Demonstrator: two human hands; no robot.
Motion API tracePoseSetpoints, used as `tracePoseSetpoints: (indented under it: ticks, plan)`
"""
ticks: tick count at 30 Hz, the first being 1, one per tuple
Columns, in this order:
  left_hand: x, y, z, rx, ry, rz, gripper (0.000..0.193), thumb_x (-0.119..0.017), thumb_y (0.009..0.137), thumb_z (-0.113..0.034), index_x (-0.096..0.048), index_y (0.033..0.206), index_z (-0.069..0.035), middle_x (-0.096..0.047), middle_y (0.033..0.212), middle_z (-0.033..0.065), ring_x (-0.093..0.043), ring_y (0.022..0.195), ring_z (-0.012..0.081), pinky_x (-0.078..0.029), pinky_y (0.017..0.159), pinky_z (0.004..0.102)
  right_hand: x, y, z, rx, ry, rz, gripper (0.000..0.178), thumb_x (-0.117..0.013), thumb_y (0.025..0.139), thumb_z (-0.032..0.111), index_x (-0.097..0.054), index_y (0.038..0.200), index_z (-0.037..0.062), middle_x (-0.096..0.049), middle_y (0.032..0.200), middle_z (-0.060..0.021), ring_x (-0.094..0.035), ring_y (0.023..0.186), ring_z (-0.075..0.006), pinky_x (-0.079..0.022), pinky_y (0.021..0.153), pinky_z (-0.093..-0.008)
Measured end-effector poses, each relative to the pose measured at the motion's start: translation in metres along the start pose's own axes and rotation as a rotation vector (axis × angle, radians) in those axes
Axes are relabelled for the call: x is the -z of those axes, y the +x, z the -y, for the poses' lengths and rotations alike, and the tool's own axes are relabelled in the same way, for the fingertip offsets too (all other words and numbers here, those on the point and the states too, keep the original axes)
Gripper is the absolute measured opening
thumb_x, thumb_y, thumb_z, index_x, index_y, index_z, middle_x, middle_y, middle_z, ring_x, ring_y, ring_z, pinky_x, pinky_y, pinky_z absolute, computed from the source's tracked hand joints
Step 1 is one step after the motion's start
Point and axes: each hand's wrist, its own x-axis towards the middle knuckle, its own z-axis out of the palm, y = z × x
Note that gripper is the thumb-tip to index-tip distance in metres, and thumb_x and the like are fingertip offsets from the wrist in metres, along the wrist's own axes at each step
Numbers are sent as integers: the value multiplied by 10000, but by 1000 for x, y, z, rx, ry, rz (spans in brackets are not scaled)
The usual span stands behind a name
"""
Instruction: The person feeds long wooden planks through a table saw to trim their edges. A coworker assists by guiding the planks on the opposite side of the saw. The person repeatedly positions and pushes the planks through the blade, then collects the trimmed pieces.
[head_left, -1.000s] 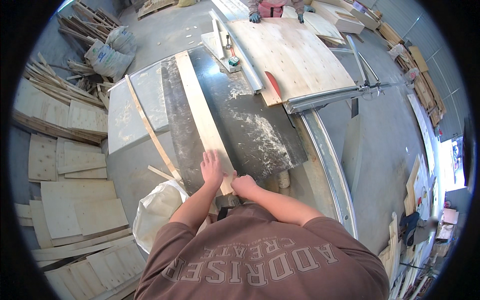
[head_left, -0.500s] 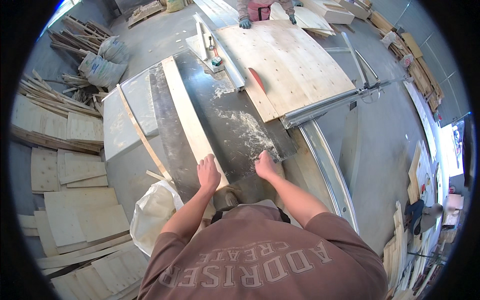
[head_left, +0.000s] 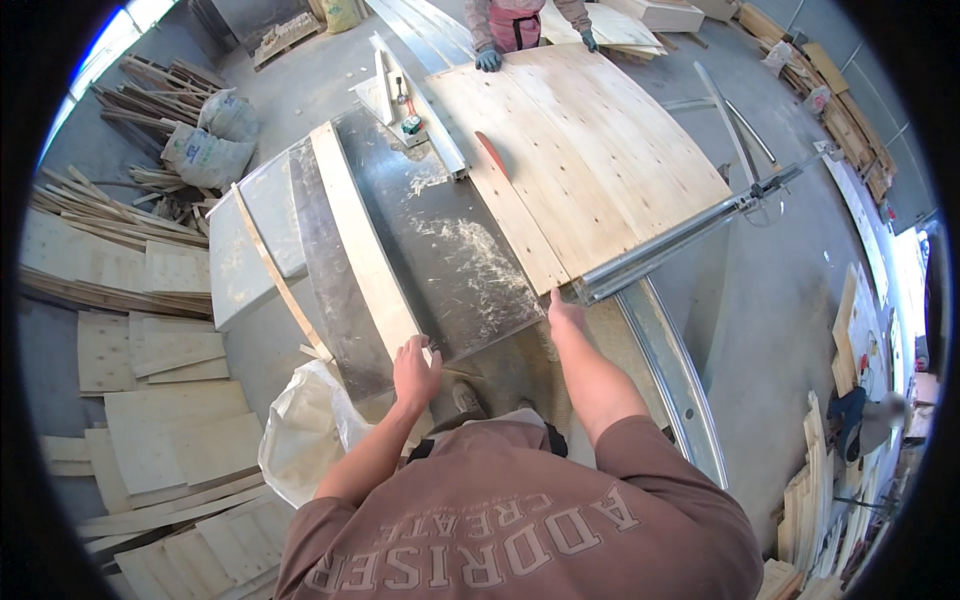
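Note:
A long pale plywood strip lies lengthwise on the dark saw table. My left hand is closed round its near end. Right of it, a large plywood sheet covers the table's far right part, with a red curved saw guard standing along a cut line. My right hand meets the sheet's near left corner with curled fingers, partly hidden by the hand itself. Across the table a co-worker's gloved hands rest on the sheet's far edge.
Sawdust lies on the table between strip and sheet. A metal fence with tools stands at the far side. A thin wooden batten leans at left. A white sack stands near my left arm, plywood stacks beyond. A metal rail runs right.
The plywood sheet has come nearer to me, past the red guard. My right hand has moved right and forward to its corner. My left hand has shifted to the strip's near end.

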Motion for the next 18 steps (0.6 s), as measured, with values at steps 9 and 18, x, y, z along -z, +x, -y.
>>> tracePoseSetpoints:
  ticks: [9,18]
  plan:
    - [-15,-22,-27,54,-78,105,332,-702,875,-157,-597,1166,-35,-697,1101,150,-635,1080,358,-516,921,452,8,41,-71,53,571,299,562,-702,957,371,-609,1226,-113,-681,1205,-199,-687,991,-257,-553,818,-371]
    - [-50,-27,-79,-46,-71,235,340,-699,889,-163,-591,1176,-16,-700,1090,163,-648,1077,336,-514,935,436,48,46,-181,183,698,366,272,-679,1004,341,-632,919,88,-598,791,7,-562,627,-110,-476,566,-261]
